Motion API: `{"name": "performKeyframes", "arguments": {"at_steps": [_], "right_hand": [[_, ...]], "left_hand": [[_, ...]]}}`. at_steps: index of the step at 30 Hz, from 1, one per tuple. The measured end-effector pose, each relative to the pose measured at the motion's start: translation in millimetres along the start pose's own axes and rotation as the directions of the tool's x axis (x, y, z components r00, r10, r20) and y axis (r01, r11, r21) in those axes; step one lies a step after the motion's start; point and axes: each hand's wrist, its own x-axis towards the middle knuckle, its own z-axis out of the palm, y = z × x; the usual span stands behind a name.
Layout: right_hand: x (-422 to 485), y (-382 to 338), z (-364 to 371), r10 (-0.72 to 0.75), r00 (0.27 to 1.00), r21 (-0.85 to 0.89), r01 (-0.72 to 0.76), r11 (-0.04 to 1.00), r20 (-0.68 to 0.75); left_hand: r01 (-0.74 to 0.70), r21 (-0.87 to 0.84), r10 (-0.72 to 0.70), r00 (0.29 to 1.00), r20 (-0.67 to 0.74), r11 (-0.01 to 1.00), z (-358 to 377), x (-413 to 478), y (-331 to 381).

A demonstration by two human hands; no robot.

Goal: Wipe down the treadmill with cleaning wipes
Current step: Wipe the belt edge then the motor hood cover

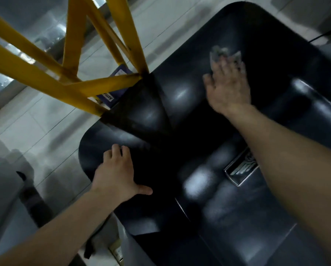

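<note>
The treadmill's glossy black motor cover fills the centre and right of the head view. A metal logo badge sits on it at lower right. My right hand lies flat on the far part of the cover, fingers spread, pressing a crumpled white wipe against the surface; the wipe pokes out beyond my fingertips. My left hand rests on the near left corner of the cover, fingers loosely bent over the rounded edge, thumb out to the right, holding nothing.
Yellow metal struts rise from the cover's left side and cross the upper left. A blue packet lies on the pale tiled floor behind them. A black cable runs at upper right. Grey equipment stands at lower left.
</note>
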Motion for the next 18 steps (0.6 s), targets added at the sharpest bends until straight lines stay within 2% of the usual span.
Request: {"name": "performKeyframes", "arguments": {"at_steps": [1, 2, 4, 5, 6, 7, 8, 9, 10, 11, 12, 13, 15, 16, 17, 18], "right_hand": [[-10, -17, 5, -0.071, 0.997, 0.058, 0.073, 0.996, -0.04], [-28, -38, 6, -0.252, 0.968, 0.117, 0.253, 0.96, -0.021], [-69, -53, 16, -0.633, 0.774, 0.171, 0.62, 0.765, 0.023], [-69, -41, 16, -0.701, 0.712, 0.148, 0.691, 0.708, 0.028], [-55, -18, 11, -0.669, 0.744, 0.118, 0.664, 0.738, -0.001], [-34, 9, 6, -0.519, 0.853, 0.091, 0.521, 0.849, -0.043], [-9, 40, -1, -0.303, 0.952, 0.059, 0.306, 0.95, -0.05], [12, 67, -9, -0.075, 0.997, 0.053, 0.076, 0.996, -0.012], [25, 82, -11, 0.095, 0.996, 0.064, -0.095, 0.993, 0.002], [30, 80, -13, 0.154, 0.988, 0.074, -0.154, 0.985, 0.005], [30, 70, -9, 0.086, 0.996, 0.092, -0.084, 0.992, -0.017], [22, 56, -6, -0.087, 0.996, 0.085, 0.086, 0.993, 0.004], [2, 51, 0, -0.459, 0.881, 0.135, 0.444, 0.886, 0.116], [8, 62, -4, -0.525, 0.838, 0.116, 0.513, 0.851, 0.15], [21, 77, -8, -0.49, 0.861, 0.063, 0.487, 0.871, 0.136], [40, 95, -9, -0.314, 0.946, 0.007, 0.315, 0.949, 0.078]], "left_hand": [[0.002, 0.044, -0.004, 0.999, 0.047, 0.999, -16, 7, 5], [0.005, 0.085, -0.012, 0.997, 0.076, 0.996, -33, 15, 11], [-0.019, 0.127, 0.012, 0.998, 0.059, 0.992, -62, 34, 25], [-0.05, 0.101, 0.049, 0.999, 0.012, 0.994, -74, 45, 34], [-0.1, 0.055, 0.102, 0.994, -0.042, 0.994, -81, 56, 44], [-0.167, 0.022, 0.168, 0.982, -0.087, 0.986, -87, 67, 56], [-0.239, 0.029, 0.24, 0.965, -0.109, 0.971, -91, 78, 71], [-0.296, 0.061, 0.301, 0.948, -0.102, 0.953, -93, 87, 87], [-0.328, 0.074, 0.334, 0.939, -0.081, 0.942, -93, 96, 103], [-0.329, 0.045, 0.331, 0.943, -0.04, 0.943, -94, 106, 117], [-0.307, -0.002, 0.307, 0.952, 0.022, 0.952, -94, 116, 129], [-0.277, -0.037, 0.279, 0.956, 0.086, 0.96, -92, 122, 136], [-0.232, -0.036, 0.235, 0.957, 0.172, 0.972, -85, 132, 141], [-0.229, -0.042, 0.233, 0.952, 0.2, 0.973, -84, 134, 141], [-0.229, -0.055, 0.235, 0.946, 0.224, 0.972, -83, 132, 139], [-0.234, -0.062, 0.242, 0.945, 0.22, 0.97, -82, 131, 137]]}}
